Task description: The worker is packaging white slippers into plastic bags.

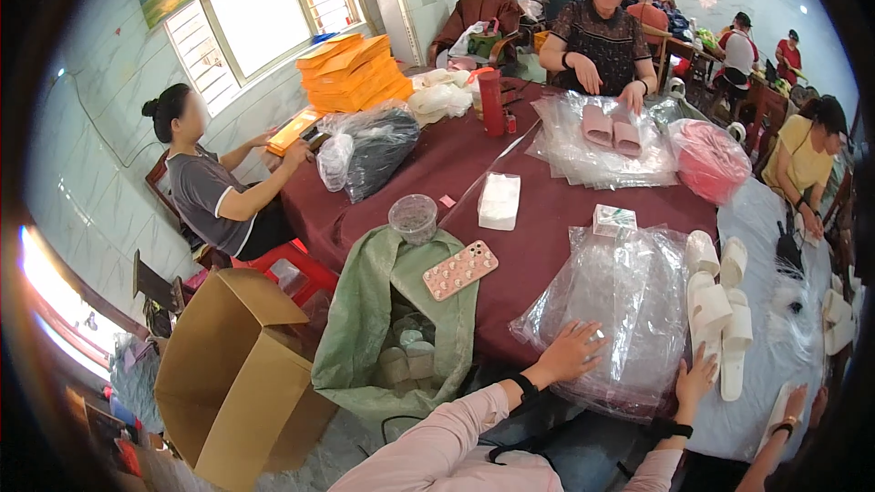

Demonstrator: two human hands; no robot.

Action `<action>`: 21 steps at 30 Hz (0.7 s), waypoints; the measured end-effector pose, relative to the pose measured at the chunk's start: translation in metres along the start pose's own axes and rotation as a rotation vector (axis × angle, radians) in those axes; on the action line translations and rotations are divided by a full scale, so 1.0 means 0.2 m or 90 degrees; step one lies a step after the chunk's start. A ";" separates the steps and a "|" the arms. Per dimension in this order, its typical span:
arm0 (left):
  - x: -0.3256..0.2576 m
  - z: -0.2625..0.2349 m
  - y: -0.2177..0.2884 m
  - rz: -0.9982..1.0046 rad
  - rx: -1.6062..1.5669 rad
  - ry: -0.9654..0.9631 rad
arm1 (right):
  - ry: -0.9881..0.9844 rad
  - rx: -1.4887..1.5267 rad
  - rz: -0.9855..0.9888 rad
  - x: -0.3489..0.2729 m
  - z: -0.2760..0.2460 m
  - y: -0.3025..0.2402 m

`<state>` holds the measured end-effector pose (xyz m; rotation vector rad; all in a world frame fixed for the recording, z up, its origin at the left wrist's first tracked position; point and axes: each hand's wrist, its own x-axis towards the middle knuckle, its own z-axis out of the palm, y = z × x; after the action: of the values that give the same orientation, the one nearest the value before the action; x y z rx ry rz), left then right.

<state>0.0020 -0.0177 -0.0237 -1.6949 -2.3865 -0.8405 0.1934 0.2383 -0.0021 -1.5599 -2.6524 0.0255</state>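
My left hand (572, 353) lies with its fingers stretched out on the near left part of a stack of clear plastic bags (629, 292). My right hand (695, 378) is at the stack's near right corner, fingers extended and apart, with the tips beside or touching a white slipper (709, 310); contact is unclear. Several white slippers lie in a row there, one (732, 369) reaching closest to me. A small white box (614, 220) sits on the far end of the bags. Neither hand visibly grips anything.
A green woven sack (365, 301) holding wrapped slippers stands left, under a pink phone (460, 271). Beside it is an open cardboard box (228, 374). Co-workers sit around the red-covered table (410, 191); one has pink slippers (611, 130). Another person's hand (791, 408) touches a white slipper, lower right.
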 end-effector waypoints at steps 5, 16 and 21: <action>0.07 -0.01 0.05 0.027 -0.025 -0.017 | 0.018 0.009 -0.041 0.14 -0.02 0.27; 0.06 -0.04 0.01 0.006 0.002 -0.009 | -0.027 0.048 0.012 0.10 -0.09 0.04; 0.10 -0.03 0.05 0.002 -0.019 -0.021 | 0.000 -0.013 0.025 0.03 -0.08 0.08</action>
<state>0.0028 -0.0025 -0.0065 -1.7367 -2.4034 -0.8590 0.2055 0.2517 0.0128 -1.6181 -2.6307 -0.0003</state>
